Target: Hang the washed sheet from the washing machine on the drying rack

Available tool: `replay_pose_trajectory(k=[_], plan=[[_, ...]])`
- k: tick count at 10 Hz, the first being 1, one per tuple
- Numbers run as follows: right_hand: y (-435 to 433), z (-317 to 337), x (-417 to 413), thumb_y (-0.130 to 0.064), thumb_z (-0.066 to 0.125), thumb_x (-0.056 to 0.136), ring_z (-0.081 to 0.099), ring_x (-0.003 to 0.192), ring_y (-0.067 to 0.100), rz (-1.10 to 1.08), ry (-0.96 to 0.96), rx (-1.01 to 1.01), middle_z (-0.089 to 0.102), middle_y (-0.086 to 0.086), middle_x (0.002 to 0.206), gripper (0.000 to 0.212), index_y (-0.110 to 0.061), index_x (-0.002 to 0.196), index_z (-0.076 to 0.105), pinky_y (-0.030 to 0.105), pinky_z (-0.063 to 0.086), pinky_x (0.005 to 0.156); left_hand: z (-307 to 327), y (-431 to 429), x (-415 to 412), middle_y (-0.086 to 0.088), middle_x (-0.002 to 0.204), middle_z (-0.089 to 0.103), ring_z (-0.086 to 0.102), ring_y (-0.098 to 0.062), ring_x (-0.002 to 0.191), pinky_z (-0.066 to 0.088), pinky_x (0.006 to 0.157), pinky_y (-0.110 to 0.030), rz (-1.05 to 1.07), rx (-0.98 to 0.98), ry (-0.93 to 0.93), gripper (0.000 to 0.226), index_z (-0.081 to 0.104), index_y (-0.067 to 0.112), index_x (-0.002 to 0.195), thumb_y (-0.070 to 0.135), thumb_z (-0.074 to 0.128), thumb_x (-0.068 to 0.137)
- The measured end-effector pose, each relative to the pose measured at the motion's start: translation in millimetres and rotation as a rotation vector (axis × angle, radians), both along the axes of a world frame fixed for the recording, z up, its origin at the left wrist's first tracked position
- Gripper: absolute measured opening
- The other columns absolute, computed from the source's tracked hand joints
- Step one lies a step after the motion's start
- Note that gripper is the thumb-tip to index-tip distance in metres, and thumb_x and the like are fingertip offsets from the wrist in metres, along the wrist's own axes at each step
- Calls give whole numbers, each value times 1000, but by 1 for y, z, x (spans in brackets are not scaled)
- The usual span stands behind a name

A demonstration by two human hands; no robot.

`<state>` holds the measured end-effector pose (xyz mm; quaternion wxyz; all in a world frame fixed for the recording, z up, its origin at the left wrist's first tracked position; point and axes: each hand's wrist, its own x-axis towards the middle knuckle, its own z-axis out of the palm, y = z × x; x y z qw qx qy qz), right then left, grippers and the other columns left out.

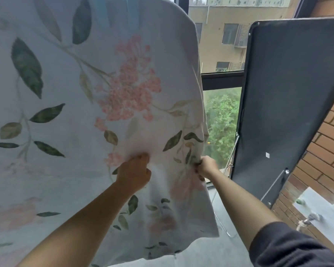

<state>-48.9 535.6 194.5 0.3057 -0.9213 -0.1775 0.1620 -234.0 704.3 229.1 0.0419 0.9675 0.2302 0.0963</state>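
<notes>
A pale sheet (69,116) printed with pink flowers and green leaves hangs in front of me and fills most of the view. Its top drapes over something hidden behind the cloth; the drying rack itself is not plainly visible. My left hand (134,171) pinches a fold of the sheet near its lower middle. Further right, my right hand (206,167) grips the sheet's right edge at about the same height. Both arms reach forward, and the cloth between the hands is bunched.
A dark flat panel (289,105) leans against the brick wall (324,143) on the right. Behind the sheet is a black-framed window (223,78) with buildings and trees outside. A thin metal leg (223,226) stands on the grey floor (220,251).
</notes>
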Motion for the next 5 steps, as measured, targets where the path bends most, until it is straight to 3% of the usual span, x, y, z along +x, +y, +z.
replay_pose_trajectory(k=[1, 2, 3, 4, 5], plan=[[7, 1, -1, -8, 52, 85, 53, 76, 23, -17, 8, 114, 60, 15, 77, 21, -16, 65, 54, 34, 44, 61, -6, 0, 0, -2, 101, 62, 60, -22, 86, 53, 74, -33, 3, -55, -13, 23, 50, 17, 109, 19, 47, 87], [10, -21, -9, -23, 49, 70, 58, 79, 31, 56, 125, 115, 56, 15, 74, 23, -7, 84, 59, 46, 50, 72, -14, -3, -4, -1, 107, 64, 62, -21, 95, 53, 80, -34, -8, -94, -28, 28, 54, 18, 111, 21, 51, 84], [10, -37, -29, -34, 51, 71, 59, 103, 39, -76, 69, 235, 62, 18, 109, 57, -5, 121, 52, 36, 44, 74, -23, -4, -15, 2, 120, 59, 58, -18, 107, 49, 90, -33, 10, -164, -48, 35, 52, 19, 123, 24, 51, 88], [9, -39, -55, -32, 48, 72, 52, 117, 37, -182, 74, 396, 55, 15, 127, 66, -9, 134, 40, 39, 46, 90, -28, -6, -33, 1, 126, 54, 54, -17, 113, 45, 93, -33, 41, -278, -40, 36, 46, 20, 127, 26, 49, 92], [6, -43, -91, -19, 47, 71, 46, 123, 33, -181, 103, 560, 48, 7, 132, 69, -11, 139, 35, 48, 43, 99, -40, -13, -61, 0, 133, 52, 50, -18, 120, 40, 98, -31, 82, -436, -129, 36, 47, 20, 128, 24, 50, 92]])
